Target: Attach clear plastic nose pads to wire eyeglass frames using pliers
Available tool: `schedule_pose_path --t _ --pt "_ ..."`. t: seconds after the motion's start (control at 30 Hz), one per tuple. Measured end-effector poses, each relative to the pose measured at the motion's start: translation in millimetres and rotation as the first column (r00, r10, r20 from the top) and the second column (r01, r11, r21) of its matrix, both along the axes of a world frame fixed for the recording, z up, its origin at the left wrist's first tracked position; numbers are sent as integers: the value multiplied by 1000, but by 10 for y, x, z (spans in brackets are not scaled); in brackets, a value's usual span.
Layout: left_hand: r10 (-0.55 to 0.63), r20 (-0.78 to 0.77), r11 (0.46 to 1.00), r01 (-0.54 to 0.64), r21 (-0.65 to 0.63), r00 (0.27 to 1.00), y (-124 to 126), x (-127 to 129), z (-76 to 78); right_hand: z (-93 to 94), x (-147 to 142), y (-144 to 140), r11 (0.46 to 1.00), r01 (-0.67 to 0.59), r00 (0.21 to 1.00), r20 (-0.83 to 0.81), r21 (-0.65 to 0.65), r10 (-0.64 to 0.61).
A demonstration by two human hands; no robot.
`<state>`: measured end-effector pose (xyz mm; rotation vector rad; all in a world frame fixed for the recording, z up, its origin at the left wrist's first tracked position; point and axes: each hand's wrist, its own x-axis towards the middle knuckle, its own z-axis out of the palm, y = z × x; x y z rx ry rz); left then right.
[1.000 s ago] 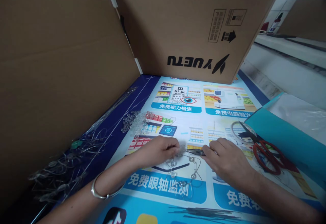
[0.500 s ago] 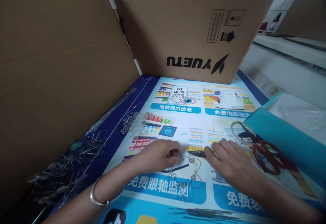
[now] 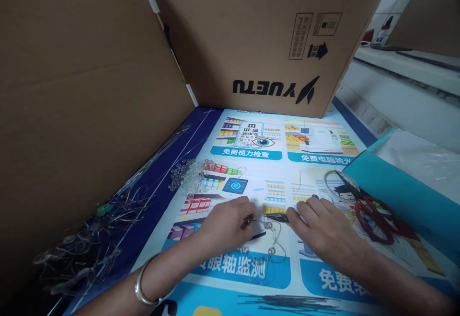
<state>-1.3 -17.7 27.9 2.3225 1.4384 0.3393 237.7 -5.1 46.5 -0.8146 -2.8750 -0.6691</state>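
My left hand (image 3: 230, 225) is closed, its thumb and fingers pinching the upper end of a clear beaded strand (image 3: 269, 251). The strand loops down over the printed sheet, with round clear beads spaced along thin wire or line. Facing it, my right hand (image 3: 319, 227) is wrapped round a dark pointed tool, seemingly pliers (image 3: 276, 217), whose handles are hidden in the palm. The tool's narrow tip points left at the strand, close to my left fingers. Whether the tip grips the wire I cannot tell.
A pile of clear beads (image 3: 190, 177) lies beyond my left hand. Tangled beaded strands (image 3: 82, 249) are at left. Red-handled scissors (image 3: 375, 222) lie at right beside a teal box (image 3: 398, 186). Dark thin wires (image 3: 287, 302) lie in front. Cardboard walls (image 3: 266, 33) stand behind.
My left hand has turned, its fingers curling in slightly and its forearm shifting right. My right hand and the pliers have barely moved. The view has shifted a little.
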Motion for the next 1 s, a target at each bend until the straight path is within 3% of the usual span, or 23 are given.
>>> schedule_pose_path --t 0.2,0.37,0.6,0.83,1.0 --pt "69 41 996 -67 -55 997 -18 26 -65 -52 -4 24 994 75 996 -45 -83 -79" --pt "73 36 997 -72 -25 997 -34 48 -89 -137 17 51 981 90 993 -58 -172 -101" --pt "107 21 993 -108 43 994 -46 106 -98 -268 54 131 986 36 992 -112 -163 -55" --pt "80 89 996 -82 19 993 -13 144 -117 -216 75 149 989 61 991 -113 -134 -76" --pt "76 110 997 -76 -2 991 10 167 -117 -199 143 174 999 0 998 -62 -54 -3"
